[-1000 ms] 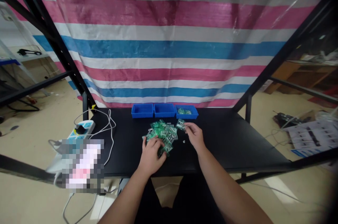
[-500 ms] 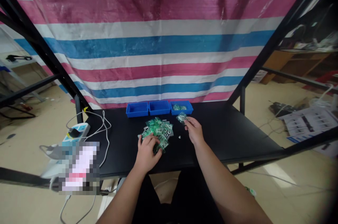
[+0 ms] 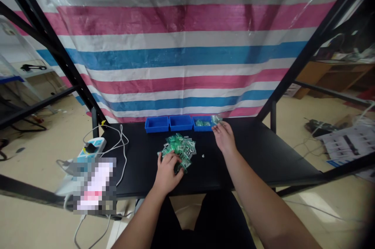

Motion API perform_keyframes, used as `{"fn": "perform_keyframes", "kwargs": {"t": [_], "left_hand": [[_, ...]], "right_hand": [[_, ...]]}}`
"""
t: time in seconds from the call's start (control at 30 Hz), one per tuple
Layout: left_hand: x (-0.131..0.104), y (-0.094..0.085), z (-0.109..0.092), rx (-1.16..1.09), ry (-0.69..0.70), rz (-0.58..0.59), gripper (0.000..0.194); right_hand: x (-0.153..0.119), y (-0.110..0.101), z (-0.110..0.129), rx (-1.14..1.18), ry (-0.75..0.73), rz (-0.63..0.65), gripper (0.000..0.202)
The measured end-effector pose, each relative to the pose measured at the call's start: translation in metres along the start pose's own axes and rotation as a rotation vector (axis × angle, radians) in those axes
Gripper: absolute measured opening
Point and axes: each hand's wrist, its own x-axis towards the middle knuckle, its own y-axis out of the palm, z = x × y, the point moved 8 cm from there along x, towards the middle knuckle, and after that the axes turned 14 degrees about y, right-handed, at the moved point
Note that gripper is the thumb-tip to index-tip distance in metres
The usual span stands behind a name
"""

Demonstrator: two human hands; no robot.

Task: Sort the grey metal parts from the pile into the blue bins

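Note:
My right hand (image 3: 225, 136) pinches a small clear plastic packet (image 3: 216, 119), raised at the right end of the right blue bin (image 3: 195, 128). What is inside the packet is too small to make out. Similar packets (image 3: 202, 123) lie in that bin. On the black table, a heap of green and clear packets (image 3: 179, 145) with silvery bits spreads out in front of me. My left hand (image 3: 168, 171) rests on the heap's near left edge, its fingers apart and curved over the packets.
A middle blue bin (image 3: 181, 128) and a left blue bin (image 3: 157, 129) stand in a row with the right one. A tiny white piece (image 3: 203, 156) lies right of the heap. At the left are a power strip (image 3: 95, 145) and a looping white cable (image 3: 126, 155). Striped sheeting (image 3: 187, 57) hangs behind.
My right hand has moved away from me and rightward with the packet, from in front of the right bin to its right end. My left hand stays on the heap. The view has shifted slightly.

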Motion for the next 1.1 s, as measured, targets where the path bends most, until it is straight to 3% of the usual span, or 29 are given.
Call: {"fn": "perform_keyframes", "kwargs": {"t": [0.1,0.17,0.3,0.4,0.47,0.63,0.73,0.87,0.97,1.1], "left_hand": [[0.0,0.0,0.0,-0.014,-0.003,0.001,0.024],[0.0,0.0,0.0,-0.021,-0.002,0.001,0.024],[0.0,0.001,0.001,-0.019,0.0,-0.004,0.022],[-0.001,0.0,0.0,-0.027,-0.008,-0.008,0.022],[-0.001,0.0,0.0,-0.034,-0.011,-0.006,0.022],[0.0,-0.002,0.0,-0.034,-0.023,-0.001,0.021],[0.0,-0.001,0.0,-0.026,-0.02,0.004,0.021],[0.0,-0.001,0.001,-0.021,-0.013,0.005,0.022],[0.0,-0.001,0.001,-0.031,-0.016,0.001,0.022],[-0.001,-0.001,0.0,-0.027,-0.018,0.002,0.022]], "right_hand": [[0.021,0.01,0.021,0.032,-0.035,0.027,0.038],[0.035,0.011,0.022,-0.04,-0.012,-0.036,0.04],[0.048,-0.004,-0.005,-0.247,0.104,-0.242,0.056],[0.039,-0.014,-0.031,-0.347,0.127,-0.29,0.065],[0.029,-0.018,-0.045,-0.437,0.123,-0.291,0.059],[0.002,-0.004,-0.056,-0.689,0.061,-0.173,0.03],[-0.011,0.019,-0.054,-0.833,0.005,-0.048,0.017],[-0.028,0.056,-0.055,-1.255,-0.128,0.132,0.015],[-0.028,0.059,-0.067,-1.429,-0.025,0.155,0.016],[-0.024,0.053,-0.075,-1.411,0.09,0.182,0.013]]}}
